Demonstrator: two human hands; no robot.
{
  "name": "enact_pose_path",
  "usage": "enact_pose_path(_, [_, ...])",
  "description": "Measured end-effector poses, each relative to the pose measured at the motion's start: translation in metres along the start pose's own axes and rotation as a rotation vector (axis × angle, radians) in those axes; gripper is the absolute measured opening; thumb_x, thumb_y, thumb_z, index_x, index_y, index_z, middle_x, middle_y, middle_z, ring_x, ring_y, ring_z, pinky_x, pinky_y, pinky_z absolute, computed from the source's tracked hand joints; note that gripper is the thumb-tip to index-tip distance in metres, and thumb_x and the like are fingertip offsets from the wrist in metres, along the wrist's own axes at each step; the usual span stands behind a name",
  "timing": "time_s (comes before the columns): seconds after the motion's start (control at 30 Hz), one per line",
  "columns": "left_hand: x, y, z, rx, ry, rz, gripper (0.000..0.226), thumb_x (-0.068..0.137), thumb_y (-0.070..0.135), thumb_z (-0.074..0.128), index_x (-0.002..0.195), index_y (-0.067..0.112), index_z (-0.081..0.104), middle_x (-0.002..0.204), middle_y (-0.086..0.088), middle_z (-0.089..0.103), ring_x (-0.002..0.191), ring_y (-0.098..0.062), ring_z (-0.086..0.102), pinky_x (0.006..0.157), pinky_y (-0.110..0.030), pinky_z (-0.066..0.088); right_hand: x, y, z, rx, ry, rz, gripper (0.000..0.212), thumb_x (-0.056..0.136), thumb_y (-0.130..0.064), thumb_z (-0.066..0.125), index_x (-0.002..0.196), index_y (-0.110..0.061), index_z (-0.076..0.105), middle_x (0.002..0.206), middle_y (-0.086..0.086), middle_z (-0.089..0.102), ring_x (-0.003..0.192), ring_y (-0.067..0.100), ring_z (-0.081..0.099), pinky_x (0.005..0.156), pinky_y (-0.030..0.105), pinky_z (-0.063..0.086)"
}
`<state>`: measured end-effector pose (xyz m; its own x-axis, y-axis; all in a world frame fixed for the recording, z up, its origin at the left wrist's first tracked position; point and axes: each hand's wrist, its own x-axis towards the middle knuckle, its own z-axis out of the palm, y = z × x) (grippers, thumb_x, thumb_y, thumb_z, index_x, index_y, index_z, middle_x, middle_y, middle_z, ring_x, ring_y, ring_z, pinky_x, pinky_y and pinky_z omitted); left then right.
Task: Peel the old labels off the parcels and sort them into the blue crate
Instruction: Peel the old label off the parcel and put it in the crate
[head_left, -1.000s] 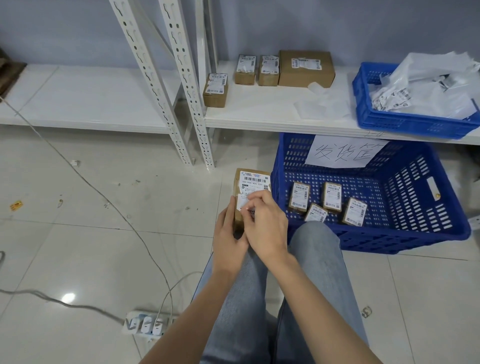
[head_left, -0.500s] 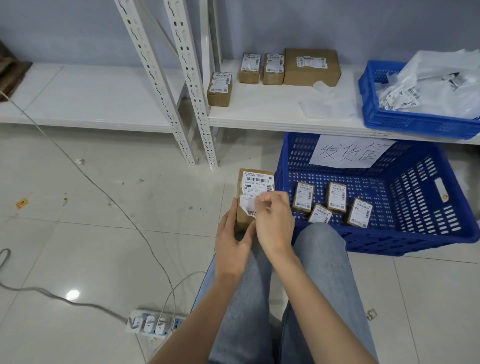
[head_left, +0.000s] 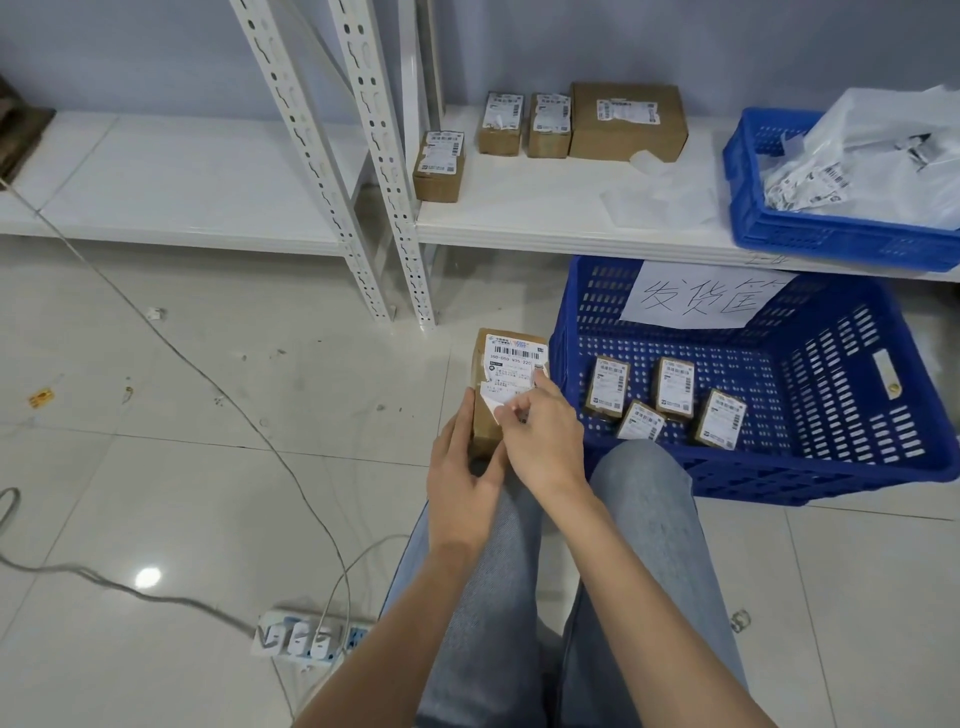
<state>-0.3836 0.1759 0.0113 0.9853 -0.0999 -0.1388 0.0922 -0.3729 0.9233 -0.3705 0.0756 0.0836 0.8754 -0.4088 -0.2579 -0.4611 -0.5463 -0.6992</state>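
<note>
A: Status? Where was the parcel (head_left: 506, 395)?

B: Over the knees, just left of the blue crate (head_left: 831, 467) — left hand (head_left: 462, 483) wrapped round its lower end. Right hand (head_left: 540, 436) pinched the label (head_left: 511, 374)'s lifted bottom corner.

A: Advice?

B: Peel low and slow, brace the box — fast pulls probably tear it.

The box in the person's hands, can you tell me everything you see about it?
The box is a small brown cardboard parcel, held upright above the person's knees, just left of the big blue crate. A white label with a barcode and printed numbers covers its front. The label's lower corner is lifted and curls away from the cardboard. The left hand grips the box from its left side and bottom, while the right hand pinches the loose label edge.
</note>
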Motion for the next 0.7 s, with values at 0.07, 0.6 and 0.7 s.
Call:
enact_pose_path(0.07, [0.001, 0.000, 0.000, -0.004, 0.003, 0.001, 0.067, 0.092, 0.035, 0.062, 0.151, 0.040, 0.031, 0.138, 0.007, 0.053, 0.128, -0.010, 0.049, 0.106, -0.041, 0.046, 0.001, 0.001, 0.000, 0.037, -0.005, 0.020, 0.017, 0.096, -0.020, 0.057, 0.099, -0.009, 0.069, 0.157, 0.000, 0.029, 0.138, 0.015, 0.036, 0.102, 0.024, 0.031])
enact_pose_path(0.6, [0.001, 0.004, -0.003, -0.095, 0.024, -0.025, 0.064, 0.093, 0.028, 0.065, 0.148, 0.038, 0.035, 0.133, 0.013, 0.054, 0.123, -0.006, 0.054, 0.106, -0.035, 0.047, 0.013, 0.000, -0.005, 0.279, 0.080, 0.088, 0.010, 0.094, -0.019, 0.056, 0.094, -0.010, 0.061, 0.133, 0.006, 0.053, 0.123, 0.020, 0.052, 0.085, 0.021, 0.042])
enact_pose_path(0.7, [-0.001, 0.004, -0.003, -0.012, 0.001, 0.018, 0.064, 0.092, 0.040, 0.061, 0.150, 0.040, 0.032, 0.134, 0.008, 0.053, 0.123, -0.011, 0.053, 0.103, -0.037, 0.048, 0.014, -0.008, -0.004, 0.087, 0.158, 0.000, 0.023, 0.090, -0.037, 0.061, 0.100, -0.018, 0.055, 0.136, 0.001, 0.043, 0.122, 0.017, 0.048, 0.086, 0.026, 0.043])
